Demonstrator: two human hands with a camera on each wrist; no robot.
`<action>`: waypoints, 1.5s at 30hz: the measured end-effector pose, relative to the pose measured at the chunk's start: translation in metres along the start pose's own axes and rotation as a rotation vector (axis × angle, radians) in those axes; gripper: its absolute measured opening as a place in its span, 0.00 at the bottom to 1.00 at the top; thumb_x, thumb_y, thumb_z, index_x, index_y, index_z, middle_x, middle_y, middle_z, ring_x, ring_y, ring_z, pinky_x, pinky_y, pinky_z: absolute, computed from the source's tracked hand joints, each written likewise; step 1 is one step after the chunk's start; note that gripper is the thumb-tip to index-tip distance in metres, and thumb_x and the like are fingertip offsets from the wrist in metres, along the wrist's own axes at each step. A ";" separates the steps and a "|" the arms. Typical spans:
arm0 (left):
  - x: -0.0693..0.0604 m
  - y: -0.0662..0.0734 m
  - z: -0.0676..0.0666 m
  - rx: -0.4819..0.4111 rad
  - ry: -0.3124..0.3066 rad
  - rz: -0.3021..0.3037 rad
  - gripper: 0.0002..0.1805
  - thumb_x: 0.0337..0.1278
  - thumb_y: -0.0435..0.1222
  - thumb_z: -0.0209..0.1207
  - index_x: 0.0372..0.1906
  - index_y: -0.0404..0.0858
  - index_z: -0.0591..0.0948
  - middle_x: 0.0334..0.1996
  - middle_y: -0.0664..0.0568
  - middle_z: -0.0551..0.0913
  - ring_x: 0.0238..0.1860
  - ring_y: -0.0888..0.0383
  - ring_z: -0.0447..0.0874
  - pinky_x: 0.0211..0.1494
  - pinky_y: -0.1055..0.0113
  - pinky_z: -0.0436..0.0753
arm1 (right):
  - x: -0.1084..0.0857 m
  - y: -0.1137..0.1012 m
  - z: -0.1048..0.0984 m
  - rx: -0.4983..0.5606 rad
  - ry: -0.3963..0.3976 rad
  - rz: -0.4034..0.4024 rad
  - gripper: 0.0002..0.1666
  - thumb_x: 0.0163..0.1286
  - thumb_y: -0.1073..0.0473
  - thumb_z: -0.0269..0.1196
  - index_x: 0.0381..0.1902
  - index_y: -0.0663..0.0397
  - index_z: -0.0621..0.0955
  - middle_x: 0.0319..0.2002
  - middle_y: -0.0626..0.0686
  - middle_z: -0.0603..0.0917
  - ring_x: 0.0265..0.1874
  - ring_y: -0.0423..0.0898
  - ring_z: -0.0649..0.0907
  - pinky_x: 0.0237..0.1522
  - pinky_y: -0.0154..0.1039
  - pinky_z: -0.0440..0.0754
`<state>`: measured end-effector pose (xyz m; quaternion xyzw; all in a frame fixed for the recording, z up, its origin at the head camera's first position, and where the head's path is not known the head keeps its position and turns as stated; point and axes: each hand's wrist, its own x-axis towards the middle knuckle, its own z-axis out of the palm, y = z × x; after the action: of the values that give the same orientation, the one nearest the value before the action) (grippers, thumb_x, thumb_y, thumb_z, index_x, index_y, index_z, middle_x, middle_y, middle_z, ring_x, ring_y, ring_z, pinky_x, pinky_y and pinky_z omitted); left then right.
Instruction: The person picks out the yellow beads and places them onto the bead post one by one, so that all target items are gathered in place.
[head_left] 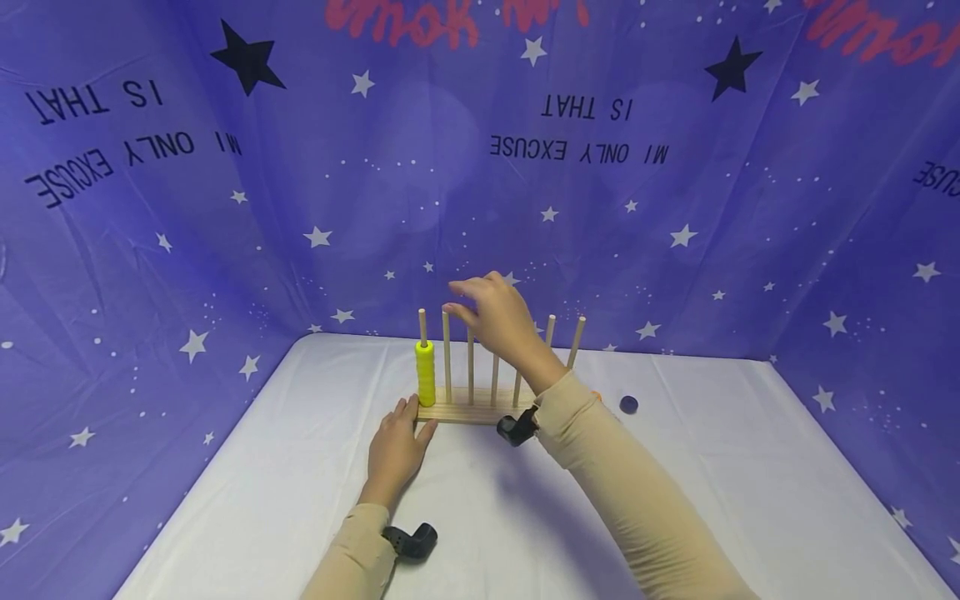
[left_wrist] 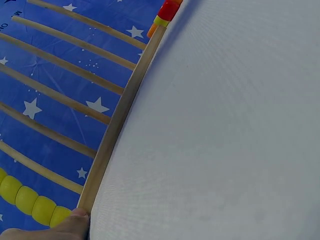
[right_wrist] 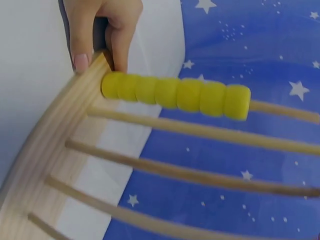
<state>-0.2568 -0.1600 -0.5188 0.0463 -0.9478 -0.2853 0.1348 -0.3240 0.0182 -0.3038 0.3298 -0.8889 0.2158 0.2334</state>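
Observation:
A wooden peg rack [head_left: 468, 412] stands on the table, with several upright pegs along its base. Yellow beads [head_left: 425, 375] are stacked on its leftmost peg, whose tip shows above them; the other visible pegs carry no beads. My left hand [head_left: 395, 450] grips the left end of the base, thumb on the front edge and fingers on the far side, as the right wrist view shows. Above the rack, my right hand [head_left: 498, 321] reaches left near the top of the second peg. Its thumb and fingers are apart, and nothing shows between them.
A dark bead [head_left: 628, 404] lies right of the rack, and an orange bead [head_left: 597, 396] is partly hidden by the right sleeve. The left wrist view shows a red bead [left_wrist: 168, 10] beyond the rack's far end. Purple star-printed cloth [head_left: 420, 167] surrounds the white table [head_left: 735, 467].

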 end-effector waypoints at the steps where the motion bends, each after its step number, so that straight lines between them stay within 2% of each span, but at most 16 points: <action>1: 0.000 0.000 0.000 0.002 0.000 -0.001 0.37 0.67 0.51 0.59 0.73 0.36 0.67 0.71 0.34 0.68 0.68 0.33 0.69 0.69 0.38 0.71 | -0.001 0.002 -0.003 0.016 0.001 0.006 0.25 0.69 0.46 0.64 0.59 0.52 0.83 0.55 0.51 0.87 0.50 0.49 0.81 0.55 0.44 0.81; 5: 0.000 0.000 -0.001 0.002 -0.002 -0.003 0.36 0.67 0.52 0.59 0.72 0.36 0.67 0.71 0.34 0.68 0.69 0.33 0.69 0.69 0.39 0.71 | -0.006 0.012 -0.017 0.054 0.011 0.035 0.26 0.69 0.47 0.64 0.60 0.53 0.82 0.56 0.52 0.86 0.53 0.50 0.80 0.60 0.46 0.78; 12: 0.000 -0.002 -0.001 0.005 -0.010 -0.006 0.37 0.67 0.52 0.58 0.73 0.36 0.67 0.71 0.34 0.67 0.69 0.33 0.69 0.70 0.39 0.70 | -0.020 0.035 -0.037 0.059 0.043 0.082 0.27 0.70 0.47 0.63 0.62 0.53 0.80 0.58 0.53 0.85 0.58 0.52 0.79 0.73 0.49 0.66; 19: -0.001 -0.002 0.000 0.018 -0.009 -0.002 0.36 0.67 0.52 0.58 0.72 0.36 0.67 0.71 0.34 0.68 0.69 0.33 0.69 0.69 0.39 0.70 | -0.043 0.061 -0.052 0.063 0.113 0.145 0.27 0.69 0.47 0.64 0.62 0.52 0.80 0.58 0.53 0.84 0.57 0.52 0.78 0.63 0.53 0.74; 30: -0.001 -0.002 0.001 0.005 0.002 0.010 0.36 0.67 0.52 0.59 0.72 0.35 0.68 0.70 0.34 0.69 0.68 0.33 0.70 0.69 0.39 0.71 | -0.078 0.095 -0.075 0.054 0.212 0.243 0.27 0.67 0.49 0.68 0.60 0.54 0.81 0.56 0.54 0.86 0.58 0.54 0.78 0.66 0.58 0.69; 37: 0.000 0.000 0.001 0.015 0.018 0.022 0.36 0.66 0.51 0.59 0.71 0.35 0.68 0.69 0.33 0.70 0.67 0.33 0.71 0.67 0.39 0.73 | -0.100 0.113 -0.077 0.069 0.218 0.303 0.26 0.67 0.49 0.68 0.60 0.54 0.81 0.55 0.55 0.86 0.59 0.56 0.78 0.71 0.61 0.62; 45: -0.001 0.001 0.001 0.015 0.013 0.017 0.36 0.66 0.51 0.60 0.72 0.35 0.68 0.69 0.33 0.70 0.67 0.32 0.71 0.67 0.38 0.72 | -0.126 0.125 -0.061 0.049 0.176 0.359 0.26 0.69 0.48 0.66 0.60 0.55 0.81 0.55 0.56 0.86 0.59 0.57 0.78 0.68 0.62 0.65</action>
<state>-0.2564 -0.1587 -0.5189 0.0408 -0.9494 -0.2768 0.1429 -0.3080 0.1982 -0.3537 0.1515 -0.9041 0.3036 0.2600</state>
